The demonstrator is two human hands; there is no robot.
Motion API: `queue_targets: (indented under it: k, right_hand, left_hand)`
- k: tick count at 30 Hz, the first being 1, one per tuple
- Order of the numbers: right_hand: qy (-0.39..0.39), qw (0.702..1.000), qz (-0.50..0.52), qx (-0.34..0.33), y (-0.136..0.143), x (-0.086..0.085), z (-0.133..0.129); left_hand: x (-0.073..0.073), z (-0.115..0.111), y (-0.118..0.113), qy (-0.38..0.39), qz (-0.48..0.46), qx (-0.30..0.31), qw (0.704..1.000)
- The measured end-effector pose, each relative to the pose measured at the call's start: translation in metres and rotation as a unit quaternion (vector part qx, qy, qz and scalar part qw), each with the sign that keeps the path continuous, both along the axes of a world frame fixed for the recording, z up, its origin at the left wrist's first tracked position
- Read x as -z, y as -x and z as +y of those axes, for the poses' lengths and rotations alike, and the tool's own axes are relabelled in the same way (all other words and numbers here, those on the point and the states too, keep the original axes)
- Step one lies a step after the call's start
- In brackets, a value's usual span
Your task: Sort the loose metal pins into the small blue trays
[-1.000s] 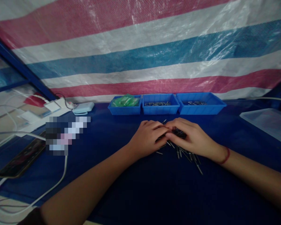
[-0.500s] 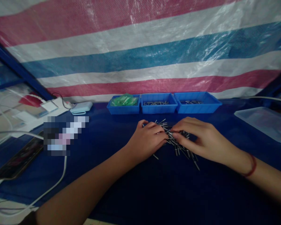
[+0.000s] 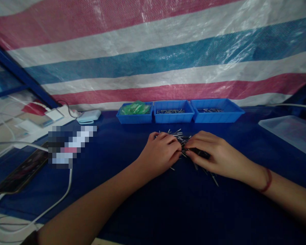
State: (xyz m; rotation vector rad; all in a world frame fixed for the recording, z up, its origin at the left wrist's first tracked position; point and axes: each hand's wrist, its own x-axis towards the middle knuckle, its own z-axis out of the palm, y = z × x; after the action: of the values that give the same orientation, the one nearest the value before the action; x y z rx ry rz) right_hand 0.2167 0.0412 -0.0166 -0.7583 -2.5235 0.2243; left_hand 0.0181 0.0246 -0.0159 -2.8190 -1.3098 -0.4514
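A loose pile of thin silvery metal pins (image 3: 179, 134) lies on the dark blue table (image 3: 153, 207), partly covered by both hands. My left hand (image 3: 162, 151) rests over the pile's left side, its fingers curled round some of the pins. From the right, my right hand (image 3: 210, 151) reaches into the pile with thumb and fingertips bent together at the pins, close to my left fingertips. Several pins stick out below my right hand. What exactly lies between the fingertips is too small to make out.
Behind the pile stand three blue bins: the left one (image 3: 135, 119) holds green plastic, the middle (image 3: 173, 118) and right (image 3: 216, 117) hold metal pins. A phone (image 3: 22, 170), white cable (image 3: 69, 183) and light blue case (image 3: 88, 116) lie left; a translucent lid (image 3: 290, 132) lies right.
My right hand has moved slightly left and down, its fingertips now nearer my left hand and covering more of the pile. My left hand has barely moved.
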Motion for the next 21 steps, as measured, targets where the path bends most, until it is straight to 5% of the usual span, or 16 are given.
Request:
queue_targets:
  k: [21]
  right_hand:
    - [-0.009, 0.999, -0.039, 0.005, 0.0038, 0.0006, -0.0057]
  left_hand:
    - [-0.0041, 0.0031, 0.0047, 0.026, -0.070, 0.025, 0.997]
